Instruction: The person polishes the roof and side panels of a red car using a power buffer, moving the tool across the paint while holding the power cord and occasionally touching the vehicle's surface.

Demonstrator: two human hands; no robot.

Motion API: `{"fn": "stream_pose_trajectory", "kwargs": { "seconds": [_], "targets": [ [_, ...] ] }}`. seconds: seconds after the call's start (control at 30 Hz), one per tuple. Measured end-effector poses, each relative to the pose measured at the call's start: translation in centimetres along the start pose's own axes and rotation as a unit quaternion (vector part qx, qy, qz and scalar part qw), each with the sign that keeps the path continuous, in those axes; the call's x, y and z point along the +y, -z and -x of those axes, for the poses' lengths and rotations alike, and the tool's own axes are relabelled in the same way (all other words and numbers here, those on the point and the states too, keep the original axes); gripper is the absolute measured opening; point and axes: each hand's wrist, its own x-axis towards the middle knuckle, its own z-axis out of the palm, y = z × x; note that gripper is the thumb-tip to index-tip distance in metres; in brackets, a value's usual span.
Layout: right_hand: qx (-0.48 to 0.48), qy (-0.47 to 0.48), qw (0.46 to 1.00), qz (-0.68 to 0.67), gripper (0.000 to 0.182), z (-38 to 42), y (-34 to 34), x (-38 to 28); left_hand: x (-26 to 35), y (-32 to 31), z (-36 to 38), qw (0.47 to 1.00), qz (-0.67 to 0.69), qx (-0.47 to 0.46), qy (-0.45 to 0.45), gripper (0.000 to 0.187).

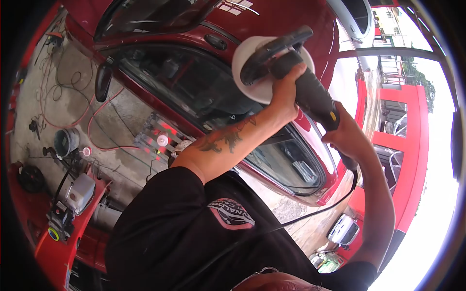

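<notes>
A dark rotary polisher [315,97] with a round white pad [242,56] and a black loop handle [250,72] is held in both hands. My left hand [286,92], below a tattooed forearm, grips the head end behind the pad, its thumb over the dark housing. Farther back, my right hand [347,133] wraps round the rear of the body, where the power cord [310,212] leaves and runs across the black shirt [189,237]. The pad overlaps the glossy dark red car panel [286,17] in this view. Dark side glass [179,80] lies close by.
Hoses [90,121] and cables curl over the concrete floor at the left. A bucket [66,140], a stand with a pink-topped bottle [162,139] and a translucent jug [80,191] stand there. The car's side mirror [103,82] sticks out. Red-framed walls [412,145] rise at right.
</notes>
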Motion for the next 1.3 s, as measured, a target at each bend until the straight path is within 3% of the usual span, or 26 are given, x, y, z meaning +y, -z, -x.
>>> {"fn": "stream_pose_trajectory", "kwargs": {
  "seconds": [0.03, 0.27, 0.4, 0.7, 0.9, 1.0, 1.13, 1.3],
  "targets": [
    [0.016, 0.010, 1.000, 0.006, 0.077, 0.5, -0.4, 1.1, -0.4, 0.3, 0.7, 0.999, 0.004, 0.002, 0.042, 0.042],
    [0.034, 0.028, 0.998, -0.055, 0.083, 1.5, -4.2, 4.7, -1.0, 1.7, 2.9, 0.997, -0.037, 0.021, 0.062, 0.036],
    [0.005, 0.105, 0.992, -0.069, 0.083, 1.1, -5.2, 4.1, 0.3, 3.4, 3.1, 0.997, -0.065, 0.038, 0.026, 0.037],
    [-0.091, 0.067, 0.988, -0.108, 0.086, 0.6, -5.5, 1.0, 4.2, 3.7, 5.6, 0.994, -0.088, 0.060, -0.027, 0.038],
    [0.016, 0.147, 0.988, -0.054, 0.085, 2.1, -7.6, 4.3, 2.2, 3.9, 5.8, 0.995, -0.098, 0.029, 0.022, 0.036],
    [-0.001, 0.021, 0.988, -0.152, 0.086, 3.5, -8.7, 5.6, 0.9, 4.6, 5.5, 0.990, -0.128, -0.002, 0.067, 0.038],
    [-0.006, -0.033, 0.985, -0.168, 0.085, 4.1, -10.5, 6.2, 0.4, 5.3, 6.2, 0.985, -0.153, -0.008, 0.078, 0.039],
    [-0.005, 0.068, 0.981, -0.181, 0.083, 2.5, -14.1, 6.0, 3.6, 7.0, 7.5, 0.982, -0.188, 0.012, 0.023, 0.034]
  ]
}}
